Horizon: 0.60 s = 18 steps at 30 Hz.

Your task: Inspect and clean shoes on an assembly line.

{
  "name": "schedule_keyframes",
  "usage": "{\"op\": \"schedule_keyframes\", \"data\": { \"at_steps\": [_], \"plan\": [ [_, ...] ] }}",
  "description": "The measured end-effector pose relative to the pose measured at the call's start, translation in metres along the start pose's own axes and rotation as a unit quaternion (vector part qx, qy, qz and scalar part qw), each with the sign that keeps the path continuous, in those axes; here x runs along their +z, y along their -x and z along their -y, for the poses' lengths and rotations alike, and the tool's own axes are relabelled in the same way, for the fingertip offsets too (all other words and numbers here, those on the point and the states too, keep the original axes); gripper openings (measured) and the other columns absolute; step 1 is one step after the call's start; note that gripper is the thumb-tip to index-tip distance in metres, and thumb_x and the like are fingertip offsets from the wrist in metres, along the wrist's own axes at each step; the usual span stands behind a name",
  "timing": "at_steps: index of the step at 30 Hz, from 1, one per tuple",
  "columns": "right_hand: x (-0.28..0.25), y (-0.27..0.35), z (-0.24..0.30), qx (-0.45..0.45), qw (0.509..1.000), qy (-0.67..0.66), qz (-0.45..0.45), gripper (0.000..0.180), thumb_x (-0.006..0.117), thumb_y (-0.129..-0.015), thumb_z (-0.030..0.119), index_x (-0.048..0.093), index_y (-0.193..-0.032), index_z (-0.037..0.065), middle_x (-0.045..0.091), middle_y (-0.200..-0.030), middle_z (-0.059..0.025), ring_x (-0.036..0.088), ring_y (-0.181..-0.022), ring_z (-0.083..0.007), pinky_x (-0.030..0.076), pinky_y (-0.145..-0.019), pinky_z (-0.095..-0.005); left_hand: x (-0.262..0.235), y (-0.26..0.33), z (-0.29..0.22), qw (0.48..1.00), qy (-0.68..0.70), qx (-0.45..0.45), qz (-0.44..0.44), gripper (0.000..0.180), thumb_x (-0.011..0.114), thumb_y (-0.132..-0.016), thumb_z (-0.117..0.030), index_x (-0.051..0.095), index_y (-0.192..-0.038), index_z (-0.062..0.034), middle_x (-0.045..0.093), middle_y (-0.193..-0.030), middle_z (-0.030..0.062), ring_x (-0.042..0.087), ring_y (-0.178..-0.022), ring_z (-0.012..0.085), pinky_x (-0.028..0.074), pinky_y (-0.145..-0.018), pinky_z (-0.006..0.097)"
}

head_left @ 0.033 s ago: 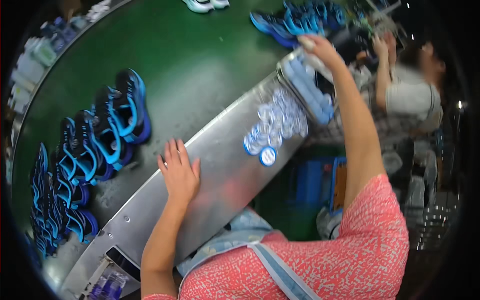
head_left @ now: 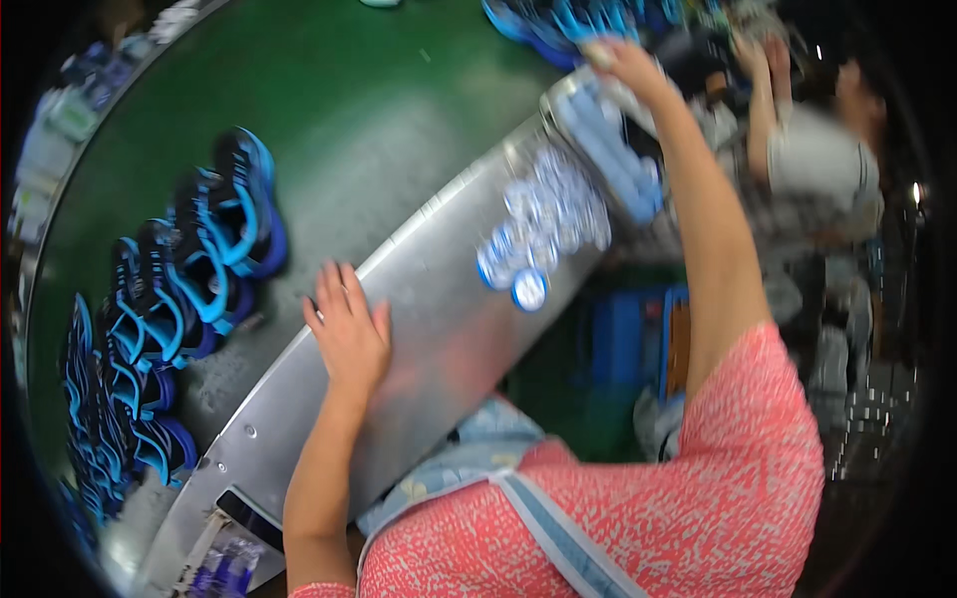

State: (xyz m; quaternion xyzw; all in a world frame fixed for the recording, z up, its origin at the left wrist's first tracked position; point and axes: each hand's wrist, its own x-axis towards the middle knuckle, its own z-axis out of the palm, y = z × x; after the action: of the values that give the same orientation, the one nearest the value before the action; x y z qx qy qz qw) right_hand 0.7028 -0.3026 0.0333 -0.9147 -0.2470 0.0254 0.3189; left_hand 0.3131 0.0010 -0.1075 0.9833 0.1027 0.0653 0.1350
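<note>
My left hand (head_left: 351,334) lies flat on a metal work surface (head_left: 399,399), fingers stretched toward its far edge. It holds nothing. At the upper right my right arm reaches out, and my right hand (head_left: 630,68) is above the end of a metal tray (head_left: 553,102) holding rolled light-blue pieces (head_left: 606,145). Its fingers are bent together around something small and pale at the tips, blurred by motion. Just beyond that hand stand several black and blue sneakers (head_left: 543,30). A pile of round clear-and-white discs with blue rims (head_left: 530,289) lies beside the tray.
More black and blue sneakers (head_left: 239,214) stand in a row on the green table (head_left: 329,110) at left. A dark phone-like slab (head_left: 249,516) lies near the lower left edge. Another person (head_left: 812,154) works at the right, above a blue crate (head_left: 623,334).
The view has shifted slightly, so the table and discs sit a little higher and further left. My left hand stays flat on the metal; my right hand remains stretched out over the tray end.
</note>
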Motion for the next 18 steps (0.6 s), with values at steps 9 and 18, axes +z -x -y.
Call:
{"op": "schedule_keyframes", "data": {
  "at_steps": [9, 18],
  "plan": [
    [0.041, 0.016, 0.056, -0.104, 0.986, 0.072, 0.105, 0.026, 0.061, -0.088, 0.028, 0.066, -0.102, 0.007, 0.067, -0.09, -0.0042, 0.059, -0.084, -0.0138, 0.046, -0.078, -0.0279, 0.005, 0.006, 0.018, 1.0, -0.004, -0.004, -0.005, 0.062, 0.053, -0.087, -0.029, 0.034, -0.136, 0.0031, 0.034, -0.143, 0.0193, 0.027, -0.134, 0.0342, 0.018, -0.11, 0.05],
    [-0.009, -0.125, -0.086, 0.003, 0.96, 0.276, 0.055, 0.061, 0.077, -0.063, 0.055, 0.06, -0.116, 0.03, 0.049, -0.121, -0.0242, 0.049, -0.112, -0.0412, 0.039, -0.097, -0.0444, -0.011, -0.001, 0.003, 0.997, 0.02, -0.023, 0.072, 0.065, 0.052, -0.081, -0.026, 0.034, -0.133, 0.0086, 0.035, -0.138, 0.0261, 0.029, -0.132, 0.0399, 0.018, -0.108, 0.054]
  ]
}}
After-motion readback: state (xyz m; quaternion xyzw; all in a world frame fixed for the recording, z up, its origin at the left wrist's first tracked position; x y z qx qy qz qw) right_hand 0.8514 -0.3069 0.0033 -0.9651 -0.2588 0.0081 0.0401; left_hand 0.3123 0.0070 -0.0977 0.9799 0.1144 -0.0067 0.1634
